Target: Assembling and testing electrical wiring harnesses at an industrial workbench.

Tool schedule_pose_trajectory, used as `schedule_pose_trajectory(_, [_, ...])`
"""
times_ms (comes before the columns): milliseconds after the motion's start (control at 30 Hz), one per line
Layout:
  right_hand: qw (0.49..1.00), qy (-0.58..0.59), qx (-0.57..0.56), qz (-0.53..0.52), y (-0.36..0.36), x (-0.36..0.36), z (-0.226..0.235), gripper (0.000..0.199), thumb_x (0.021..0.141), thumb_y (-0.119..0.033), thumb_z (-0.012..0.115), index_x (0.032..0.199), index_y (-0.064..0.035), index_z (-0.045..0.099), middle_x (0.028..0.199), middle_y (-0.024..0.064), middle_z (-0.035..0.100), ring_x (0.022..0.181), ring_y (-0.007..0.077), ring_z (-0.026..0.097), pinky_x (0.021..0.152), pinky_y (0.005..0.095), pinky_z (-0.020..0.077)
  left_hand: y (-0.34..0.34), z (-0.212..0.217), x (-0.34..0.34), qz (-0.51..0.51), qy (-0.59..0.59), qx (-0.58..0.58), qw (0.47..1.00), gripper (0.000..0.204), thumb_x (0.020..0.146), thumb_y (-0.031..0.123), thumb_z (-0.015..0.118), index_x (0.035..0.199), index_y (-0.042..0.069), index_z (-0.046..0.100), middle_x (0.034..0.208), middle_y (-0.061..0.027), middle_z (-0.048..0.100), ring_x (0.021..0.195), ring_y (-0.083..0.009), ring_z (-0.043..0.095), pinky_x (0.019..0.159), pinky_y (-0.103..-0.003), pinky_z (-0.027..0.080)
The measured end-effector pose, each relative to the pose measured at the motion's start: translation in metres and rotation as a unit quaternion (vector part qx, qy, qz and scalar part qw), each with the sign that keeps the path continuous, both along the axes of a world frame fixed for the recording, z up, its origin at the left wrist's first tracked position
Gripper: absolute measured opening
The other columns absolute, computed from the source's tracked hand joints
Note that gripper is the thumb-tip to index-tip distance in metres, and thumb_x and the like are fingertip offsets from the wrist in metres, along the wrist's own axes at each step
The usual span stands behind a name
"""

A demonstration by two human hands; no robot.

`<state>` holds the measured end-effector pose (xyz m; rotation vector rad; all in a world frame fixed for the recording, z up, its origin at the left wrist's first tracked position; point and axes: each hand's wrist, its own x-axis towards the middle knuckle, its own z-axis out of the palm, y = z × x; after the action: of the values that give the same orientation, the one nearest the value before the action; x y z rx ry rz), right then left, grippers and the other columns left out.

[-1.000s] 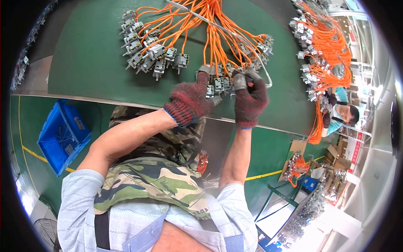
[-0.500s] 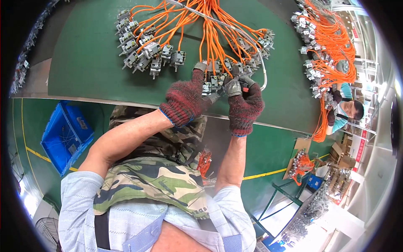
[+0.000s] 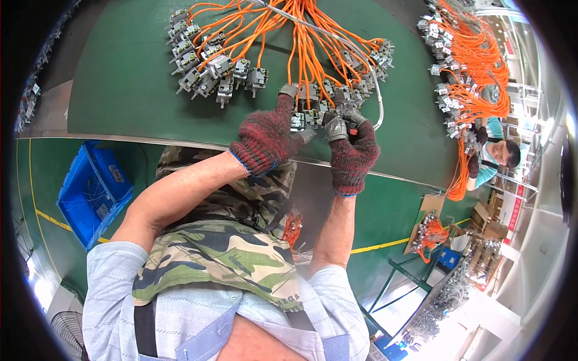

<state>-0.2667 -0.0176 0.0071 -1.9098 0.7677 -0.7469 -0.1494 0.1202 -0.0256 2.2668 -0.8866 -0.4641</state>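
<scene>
My left hand (image 3: pixel 266 138), in a dark red knitted glove, grips a row of small grey connector blocks (image 3: pixel 308 115) at the ends of orange wires (image 3: pixel 301 42). My right hand (image 3: pixel 352 153), in the same kind of glove, holds the right end of that row along with a small tool showing a red tip (image 3: pixel 352 129). The wires fan out over a green table (image 3: pixel 126 84) from a bundle at the top. A second cluster of grey connectors (image 3: pixel 208 66) lies to the upper left, apart from both hands.
A blue plastic crate (image 3: pixel 90 189) stands on the green floor at left. Another person (image 3: pixel 494 156) sits at right beside more orange wire harnesses (image 3: pixel 469 66). Cardboard boxes (image 3: pixel 487 219) and a rack with orange parts (image 3: pixel 430 231) stand at lower right.
Both hands have moved up and slightly right along the connector row, staying closed on it. The harness has shifted a little in the picture.
</scene>
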Motion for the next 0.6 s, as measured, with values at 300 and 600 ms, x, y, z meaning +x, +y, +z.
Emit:
schedule_pose_trajectory(300, [0.992, -0.108, 0.058, -0.015, 0.021, 0.006, 0.015, 0.025, 0.095, -0.006, 0.079, 0.118, 0.0007, 0.071, 0.102, 0.0059, 0.075, 0.088, 0.0111, 0.068, 0.079, 0.0285, 0.0583, -0.001, -0.001, 0.0, -0.002, 0.007, -0.034, 0.999, 0.103, 0.084, 0.057, 0.081, 0.16, 0.009, 0.031, 0.076, -0.0198, 0.071, 0.067, -0.0445, 0.07, 0.058, -0.054, 0.054])
schedule_pose_trajectory(600, [0.999, 0.013, -0.03, -0.021, 0.026, 0.012, 0.015, 0.023, 0.093, -0.01, 0.082, 0.114, -0.0016, 0.075, 0.094, 0.0035, 0.076, 0.085, 0.0101, 0.068, 0.078, 0.0285, 0.0581, 0.001, 0.004, 0.001, -0.025, -0.02, -0.03, 0.999, 0.107, 0.085, 0.055, 0.081, 0.16, 0.001, 0.028, 0.066, -0.0149, 0.068, 0.061, -0.0373, 0.069, 0.055, -0.049, 0.053])
